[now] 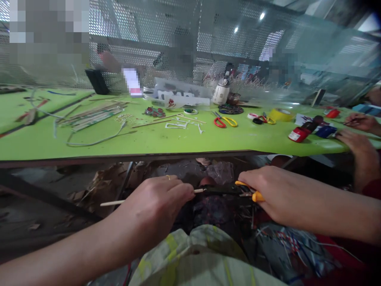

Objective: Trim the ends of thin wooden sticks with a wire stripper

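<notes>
My left hand point(162, 202) is closed around a thin pale wooden stick point(112, 203), which pokes out on both sides of the fist. The stick's right end lies near a dark, thin object between the hands, too dim to make out. My right hand point(268, 192) grips a tool with yellow-orange handles point(257, 196); its jaws are dark and hard to see. Both hands are in front of the table edge, above my lap.
On the green table point(178, 145) lie wooden sticks point(97, 115), red-and-yellow scissors point(224, 120), yellow tape point(280, 114), a red jar point(298, 134) and a white bottle point(221, 92). Another person's hands point(358, 139) are at the right. A bag of wires point(291, 246) sits lower right.
</notes>
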Demonstrator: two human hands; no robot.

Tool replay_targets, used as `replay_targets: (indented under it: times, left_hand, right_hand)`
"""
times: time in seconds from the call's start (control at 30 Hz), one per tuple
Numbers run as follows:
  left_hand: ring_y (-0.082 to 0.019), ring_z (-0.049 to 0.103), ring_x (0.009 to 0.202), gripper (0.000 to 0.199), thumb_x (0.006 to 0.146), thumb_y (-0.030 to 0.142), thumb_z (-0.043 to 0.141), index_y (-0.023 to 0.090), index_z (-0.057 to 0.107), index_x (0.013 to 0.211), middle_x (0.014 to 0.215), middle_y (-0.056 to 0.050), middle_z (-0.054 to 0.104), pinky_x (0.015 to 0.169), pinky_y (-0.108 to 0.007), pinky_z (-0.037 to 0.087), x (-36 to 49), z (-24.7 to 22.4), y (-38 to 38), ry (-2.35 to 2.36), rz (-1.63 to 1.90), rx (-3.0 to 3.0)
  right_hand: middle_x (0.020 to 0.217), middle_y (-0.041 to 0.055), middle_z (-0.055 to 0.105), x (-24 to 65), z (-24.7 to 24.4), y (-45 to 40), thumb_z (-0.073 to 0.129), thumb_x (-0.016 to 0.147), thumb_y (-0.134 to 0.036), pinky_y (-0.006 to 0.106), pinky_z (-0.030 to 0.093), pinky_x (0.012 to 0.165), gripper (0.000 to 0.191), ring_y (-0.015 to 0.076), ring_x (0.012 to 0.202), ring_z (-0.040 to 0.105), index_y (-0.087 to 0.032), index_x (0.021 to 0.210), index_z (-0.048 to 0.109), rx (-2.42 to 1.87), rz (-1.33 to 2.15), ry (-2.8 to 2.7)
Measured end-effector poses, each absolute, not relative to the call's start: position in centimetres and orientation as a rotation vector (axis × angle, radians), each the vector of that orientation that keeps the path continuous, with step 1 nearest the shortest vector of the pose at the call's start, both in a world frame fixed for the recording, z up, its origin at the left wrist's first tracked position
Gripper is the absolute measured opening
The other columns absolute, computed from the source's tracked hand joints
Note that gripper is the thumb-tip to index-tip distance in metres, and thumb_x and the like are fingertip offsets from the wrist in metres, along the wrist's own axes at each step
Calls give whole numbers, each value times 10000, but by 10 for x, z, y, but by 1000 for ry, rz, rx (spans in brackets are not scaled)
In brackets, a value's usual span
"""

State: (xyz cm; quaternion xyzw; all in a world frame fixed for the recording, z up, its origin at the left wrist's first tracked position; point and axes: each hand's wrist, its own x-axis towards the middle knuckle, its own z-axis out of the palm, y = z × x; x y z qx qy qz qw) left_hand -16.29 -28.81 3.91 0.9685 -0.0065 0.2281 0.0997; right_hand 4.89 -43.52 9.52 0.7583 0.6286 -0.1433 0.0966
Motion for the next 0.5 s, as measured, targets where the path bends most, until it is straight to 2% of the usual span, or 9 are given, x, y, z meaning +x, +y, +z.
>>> replay_targets:
  times: [0.13,0.27,0.33,0.5]
  left_hand:
    - [-178,459,638,187,942,61,397,105,577,966,729,-32,554,590,-314,410,-166,40,-287,-181,801,3056]
    - [-221,521,715,241,971,93,366,12,566,1078,762,-80,596,646,-343,462,-164,44,-285,-327,1022,3234]
    - [-217,538,716,247,977,104,363,29,578,1073,767,-78,604,632,-336,459,-161,44,-283,-284,976,3222]
    - [-169,550,682,235,998,210,431,141,630,897,737,-31,612,633,-290,438,-149,48,-275,0,710,3017]
  right_hand:
    - [734,67,688,53,94,-436,477,817,-95,254,383,570,171,174,654,645,-189,819,620,2284,-481,1883]
    - [759,65,702,55,92,-437,472,801,-94,257,360,563,188,168,651,643,-195,814,630,2303,-525,1919]
    - [747,62,701,55,93,-434,472,807,-99,264,342,556,183,167,637,637,-195,802,628,2310,-501,1924]
    - [718,63,698,55,99,-425,500,756,-34,276,296,543,210,188,637,635,-191,804,631,2335,-297,1832]
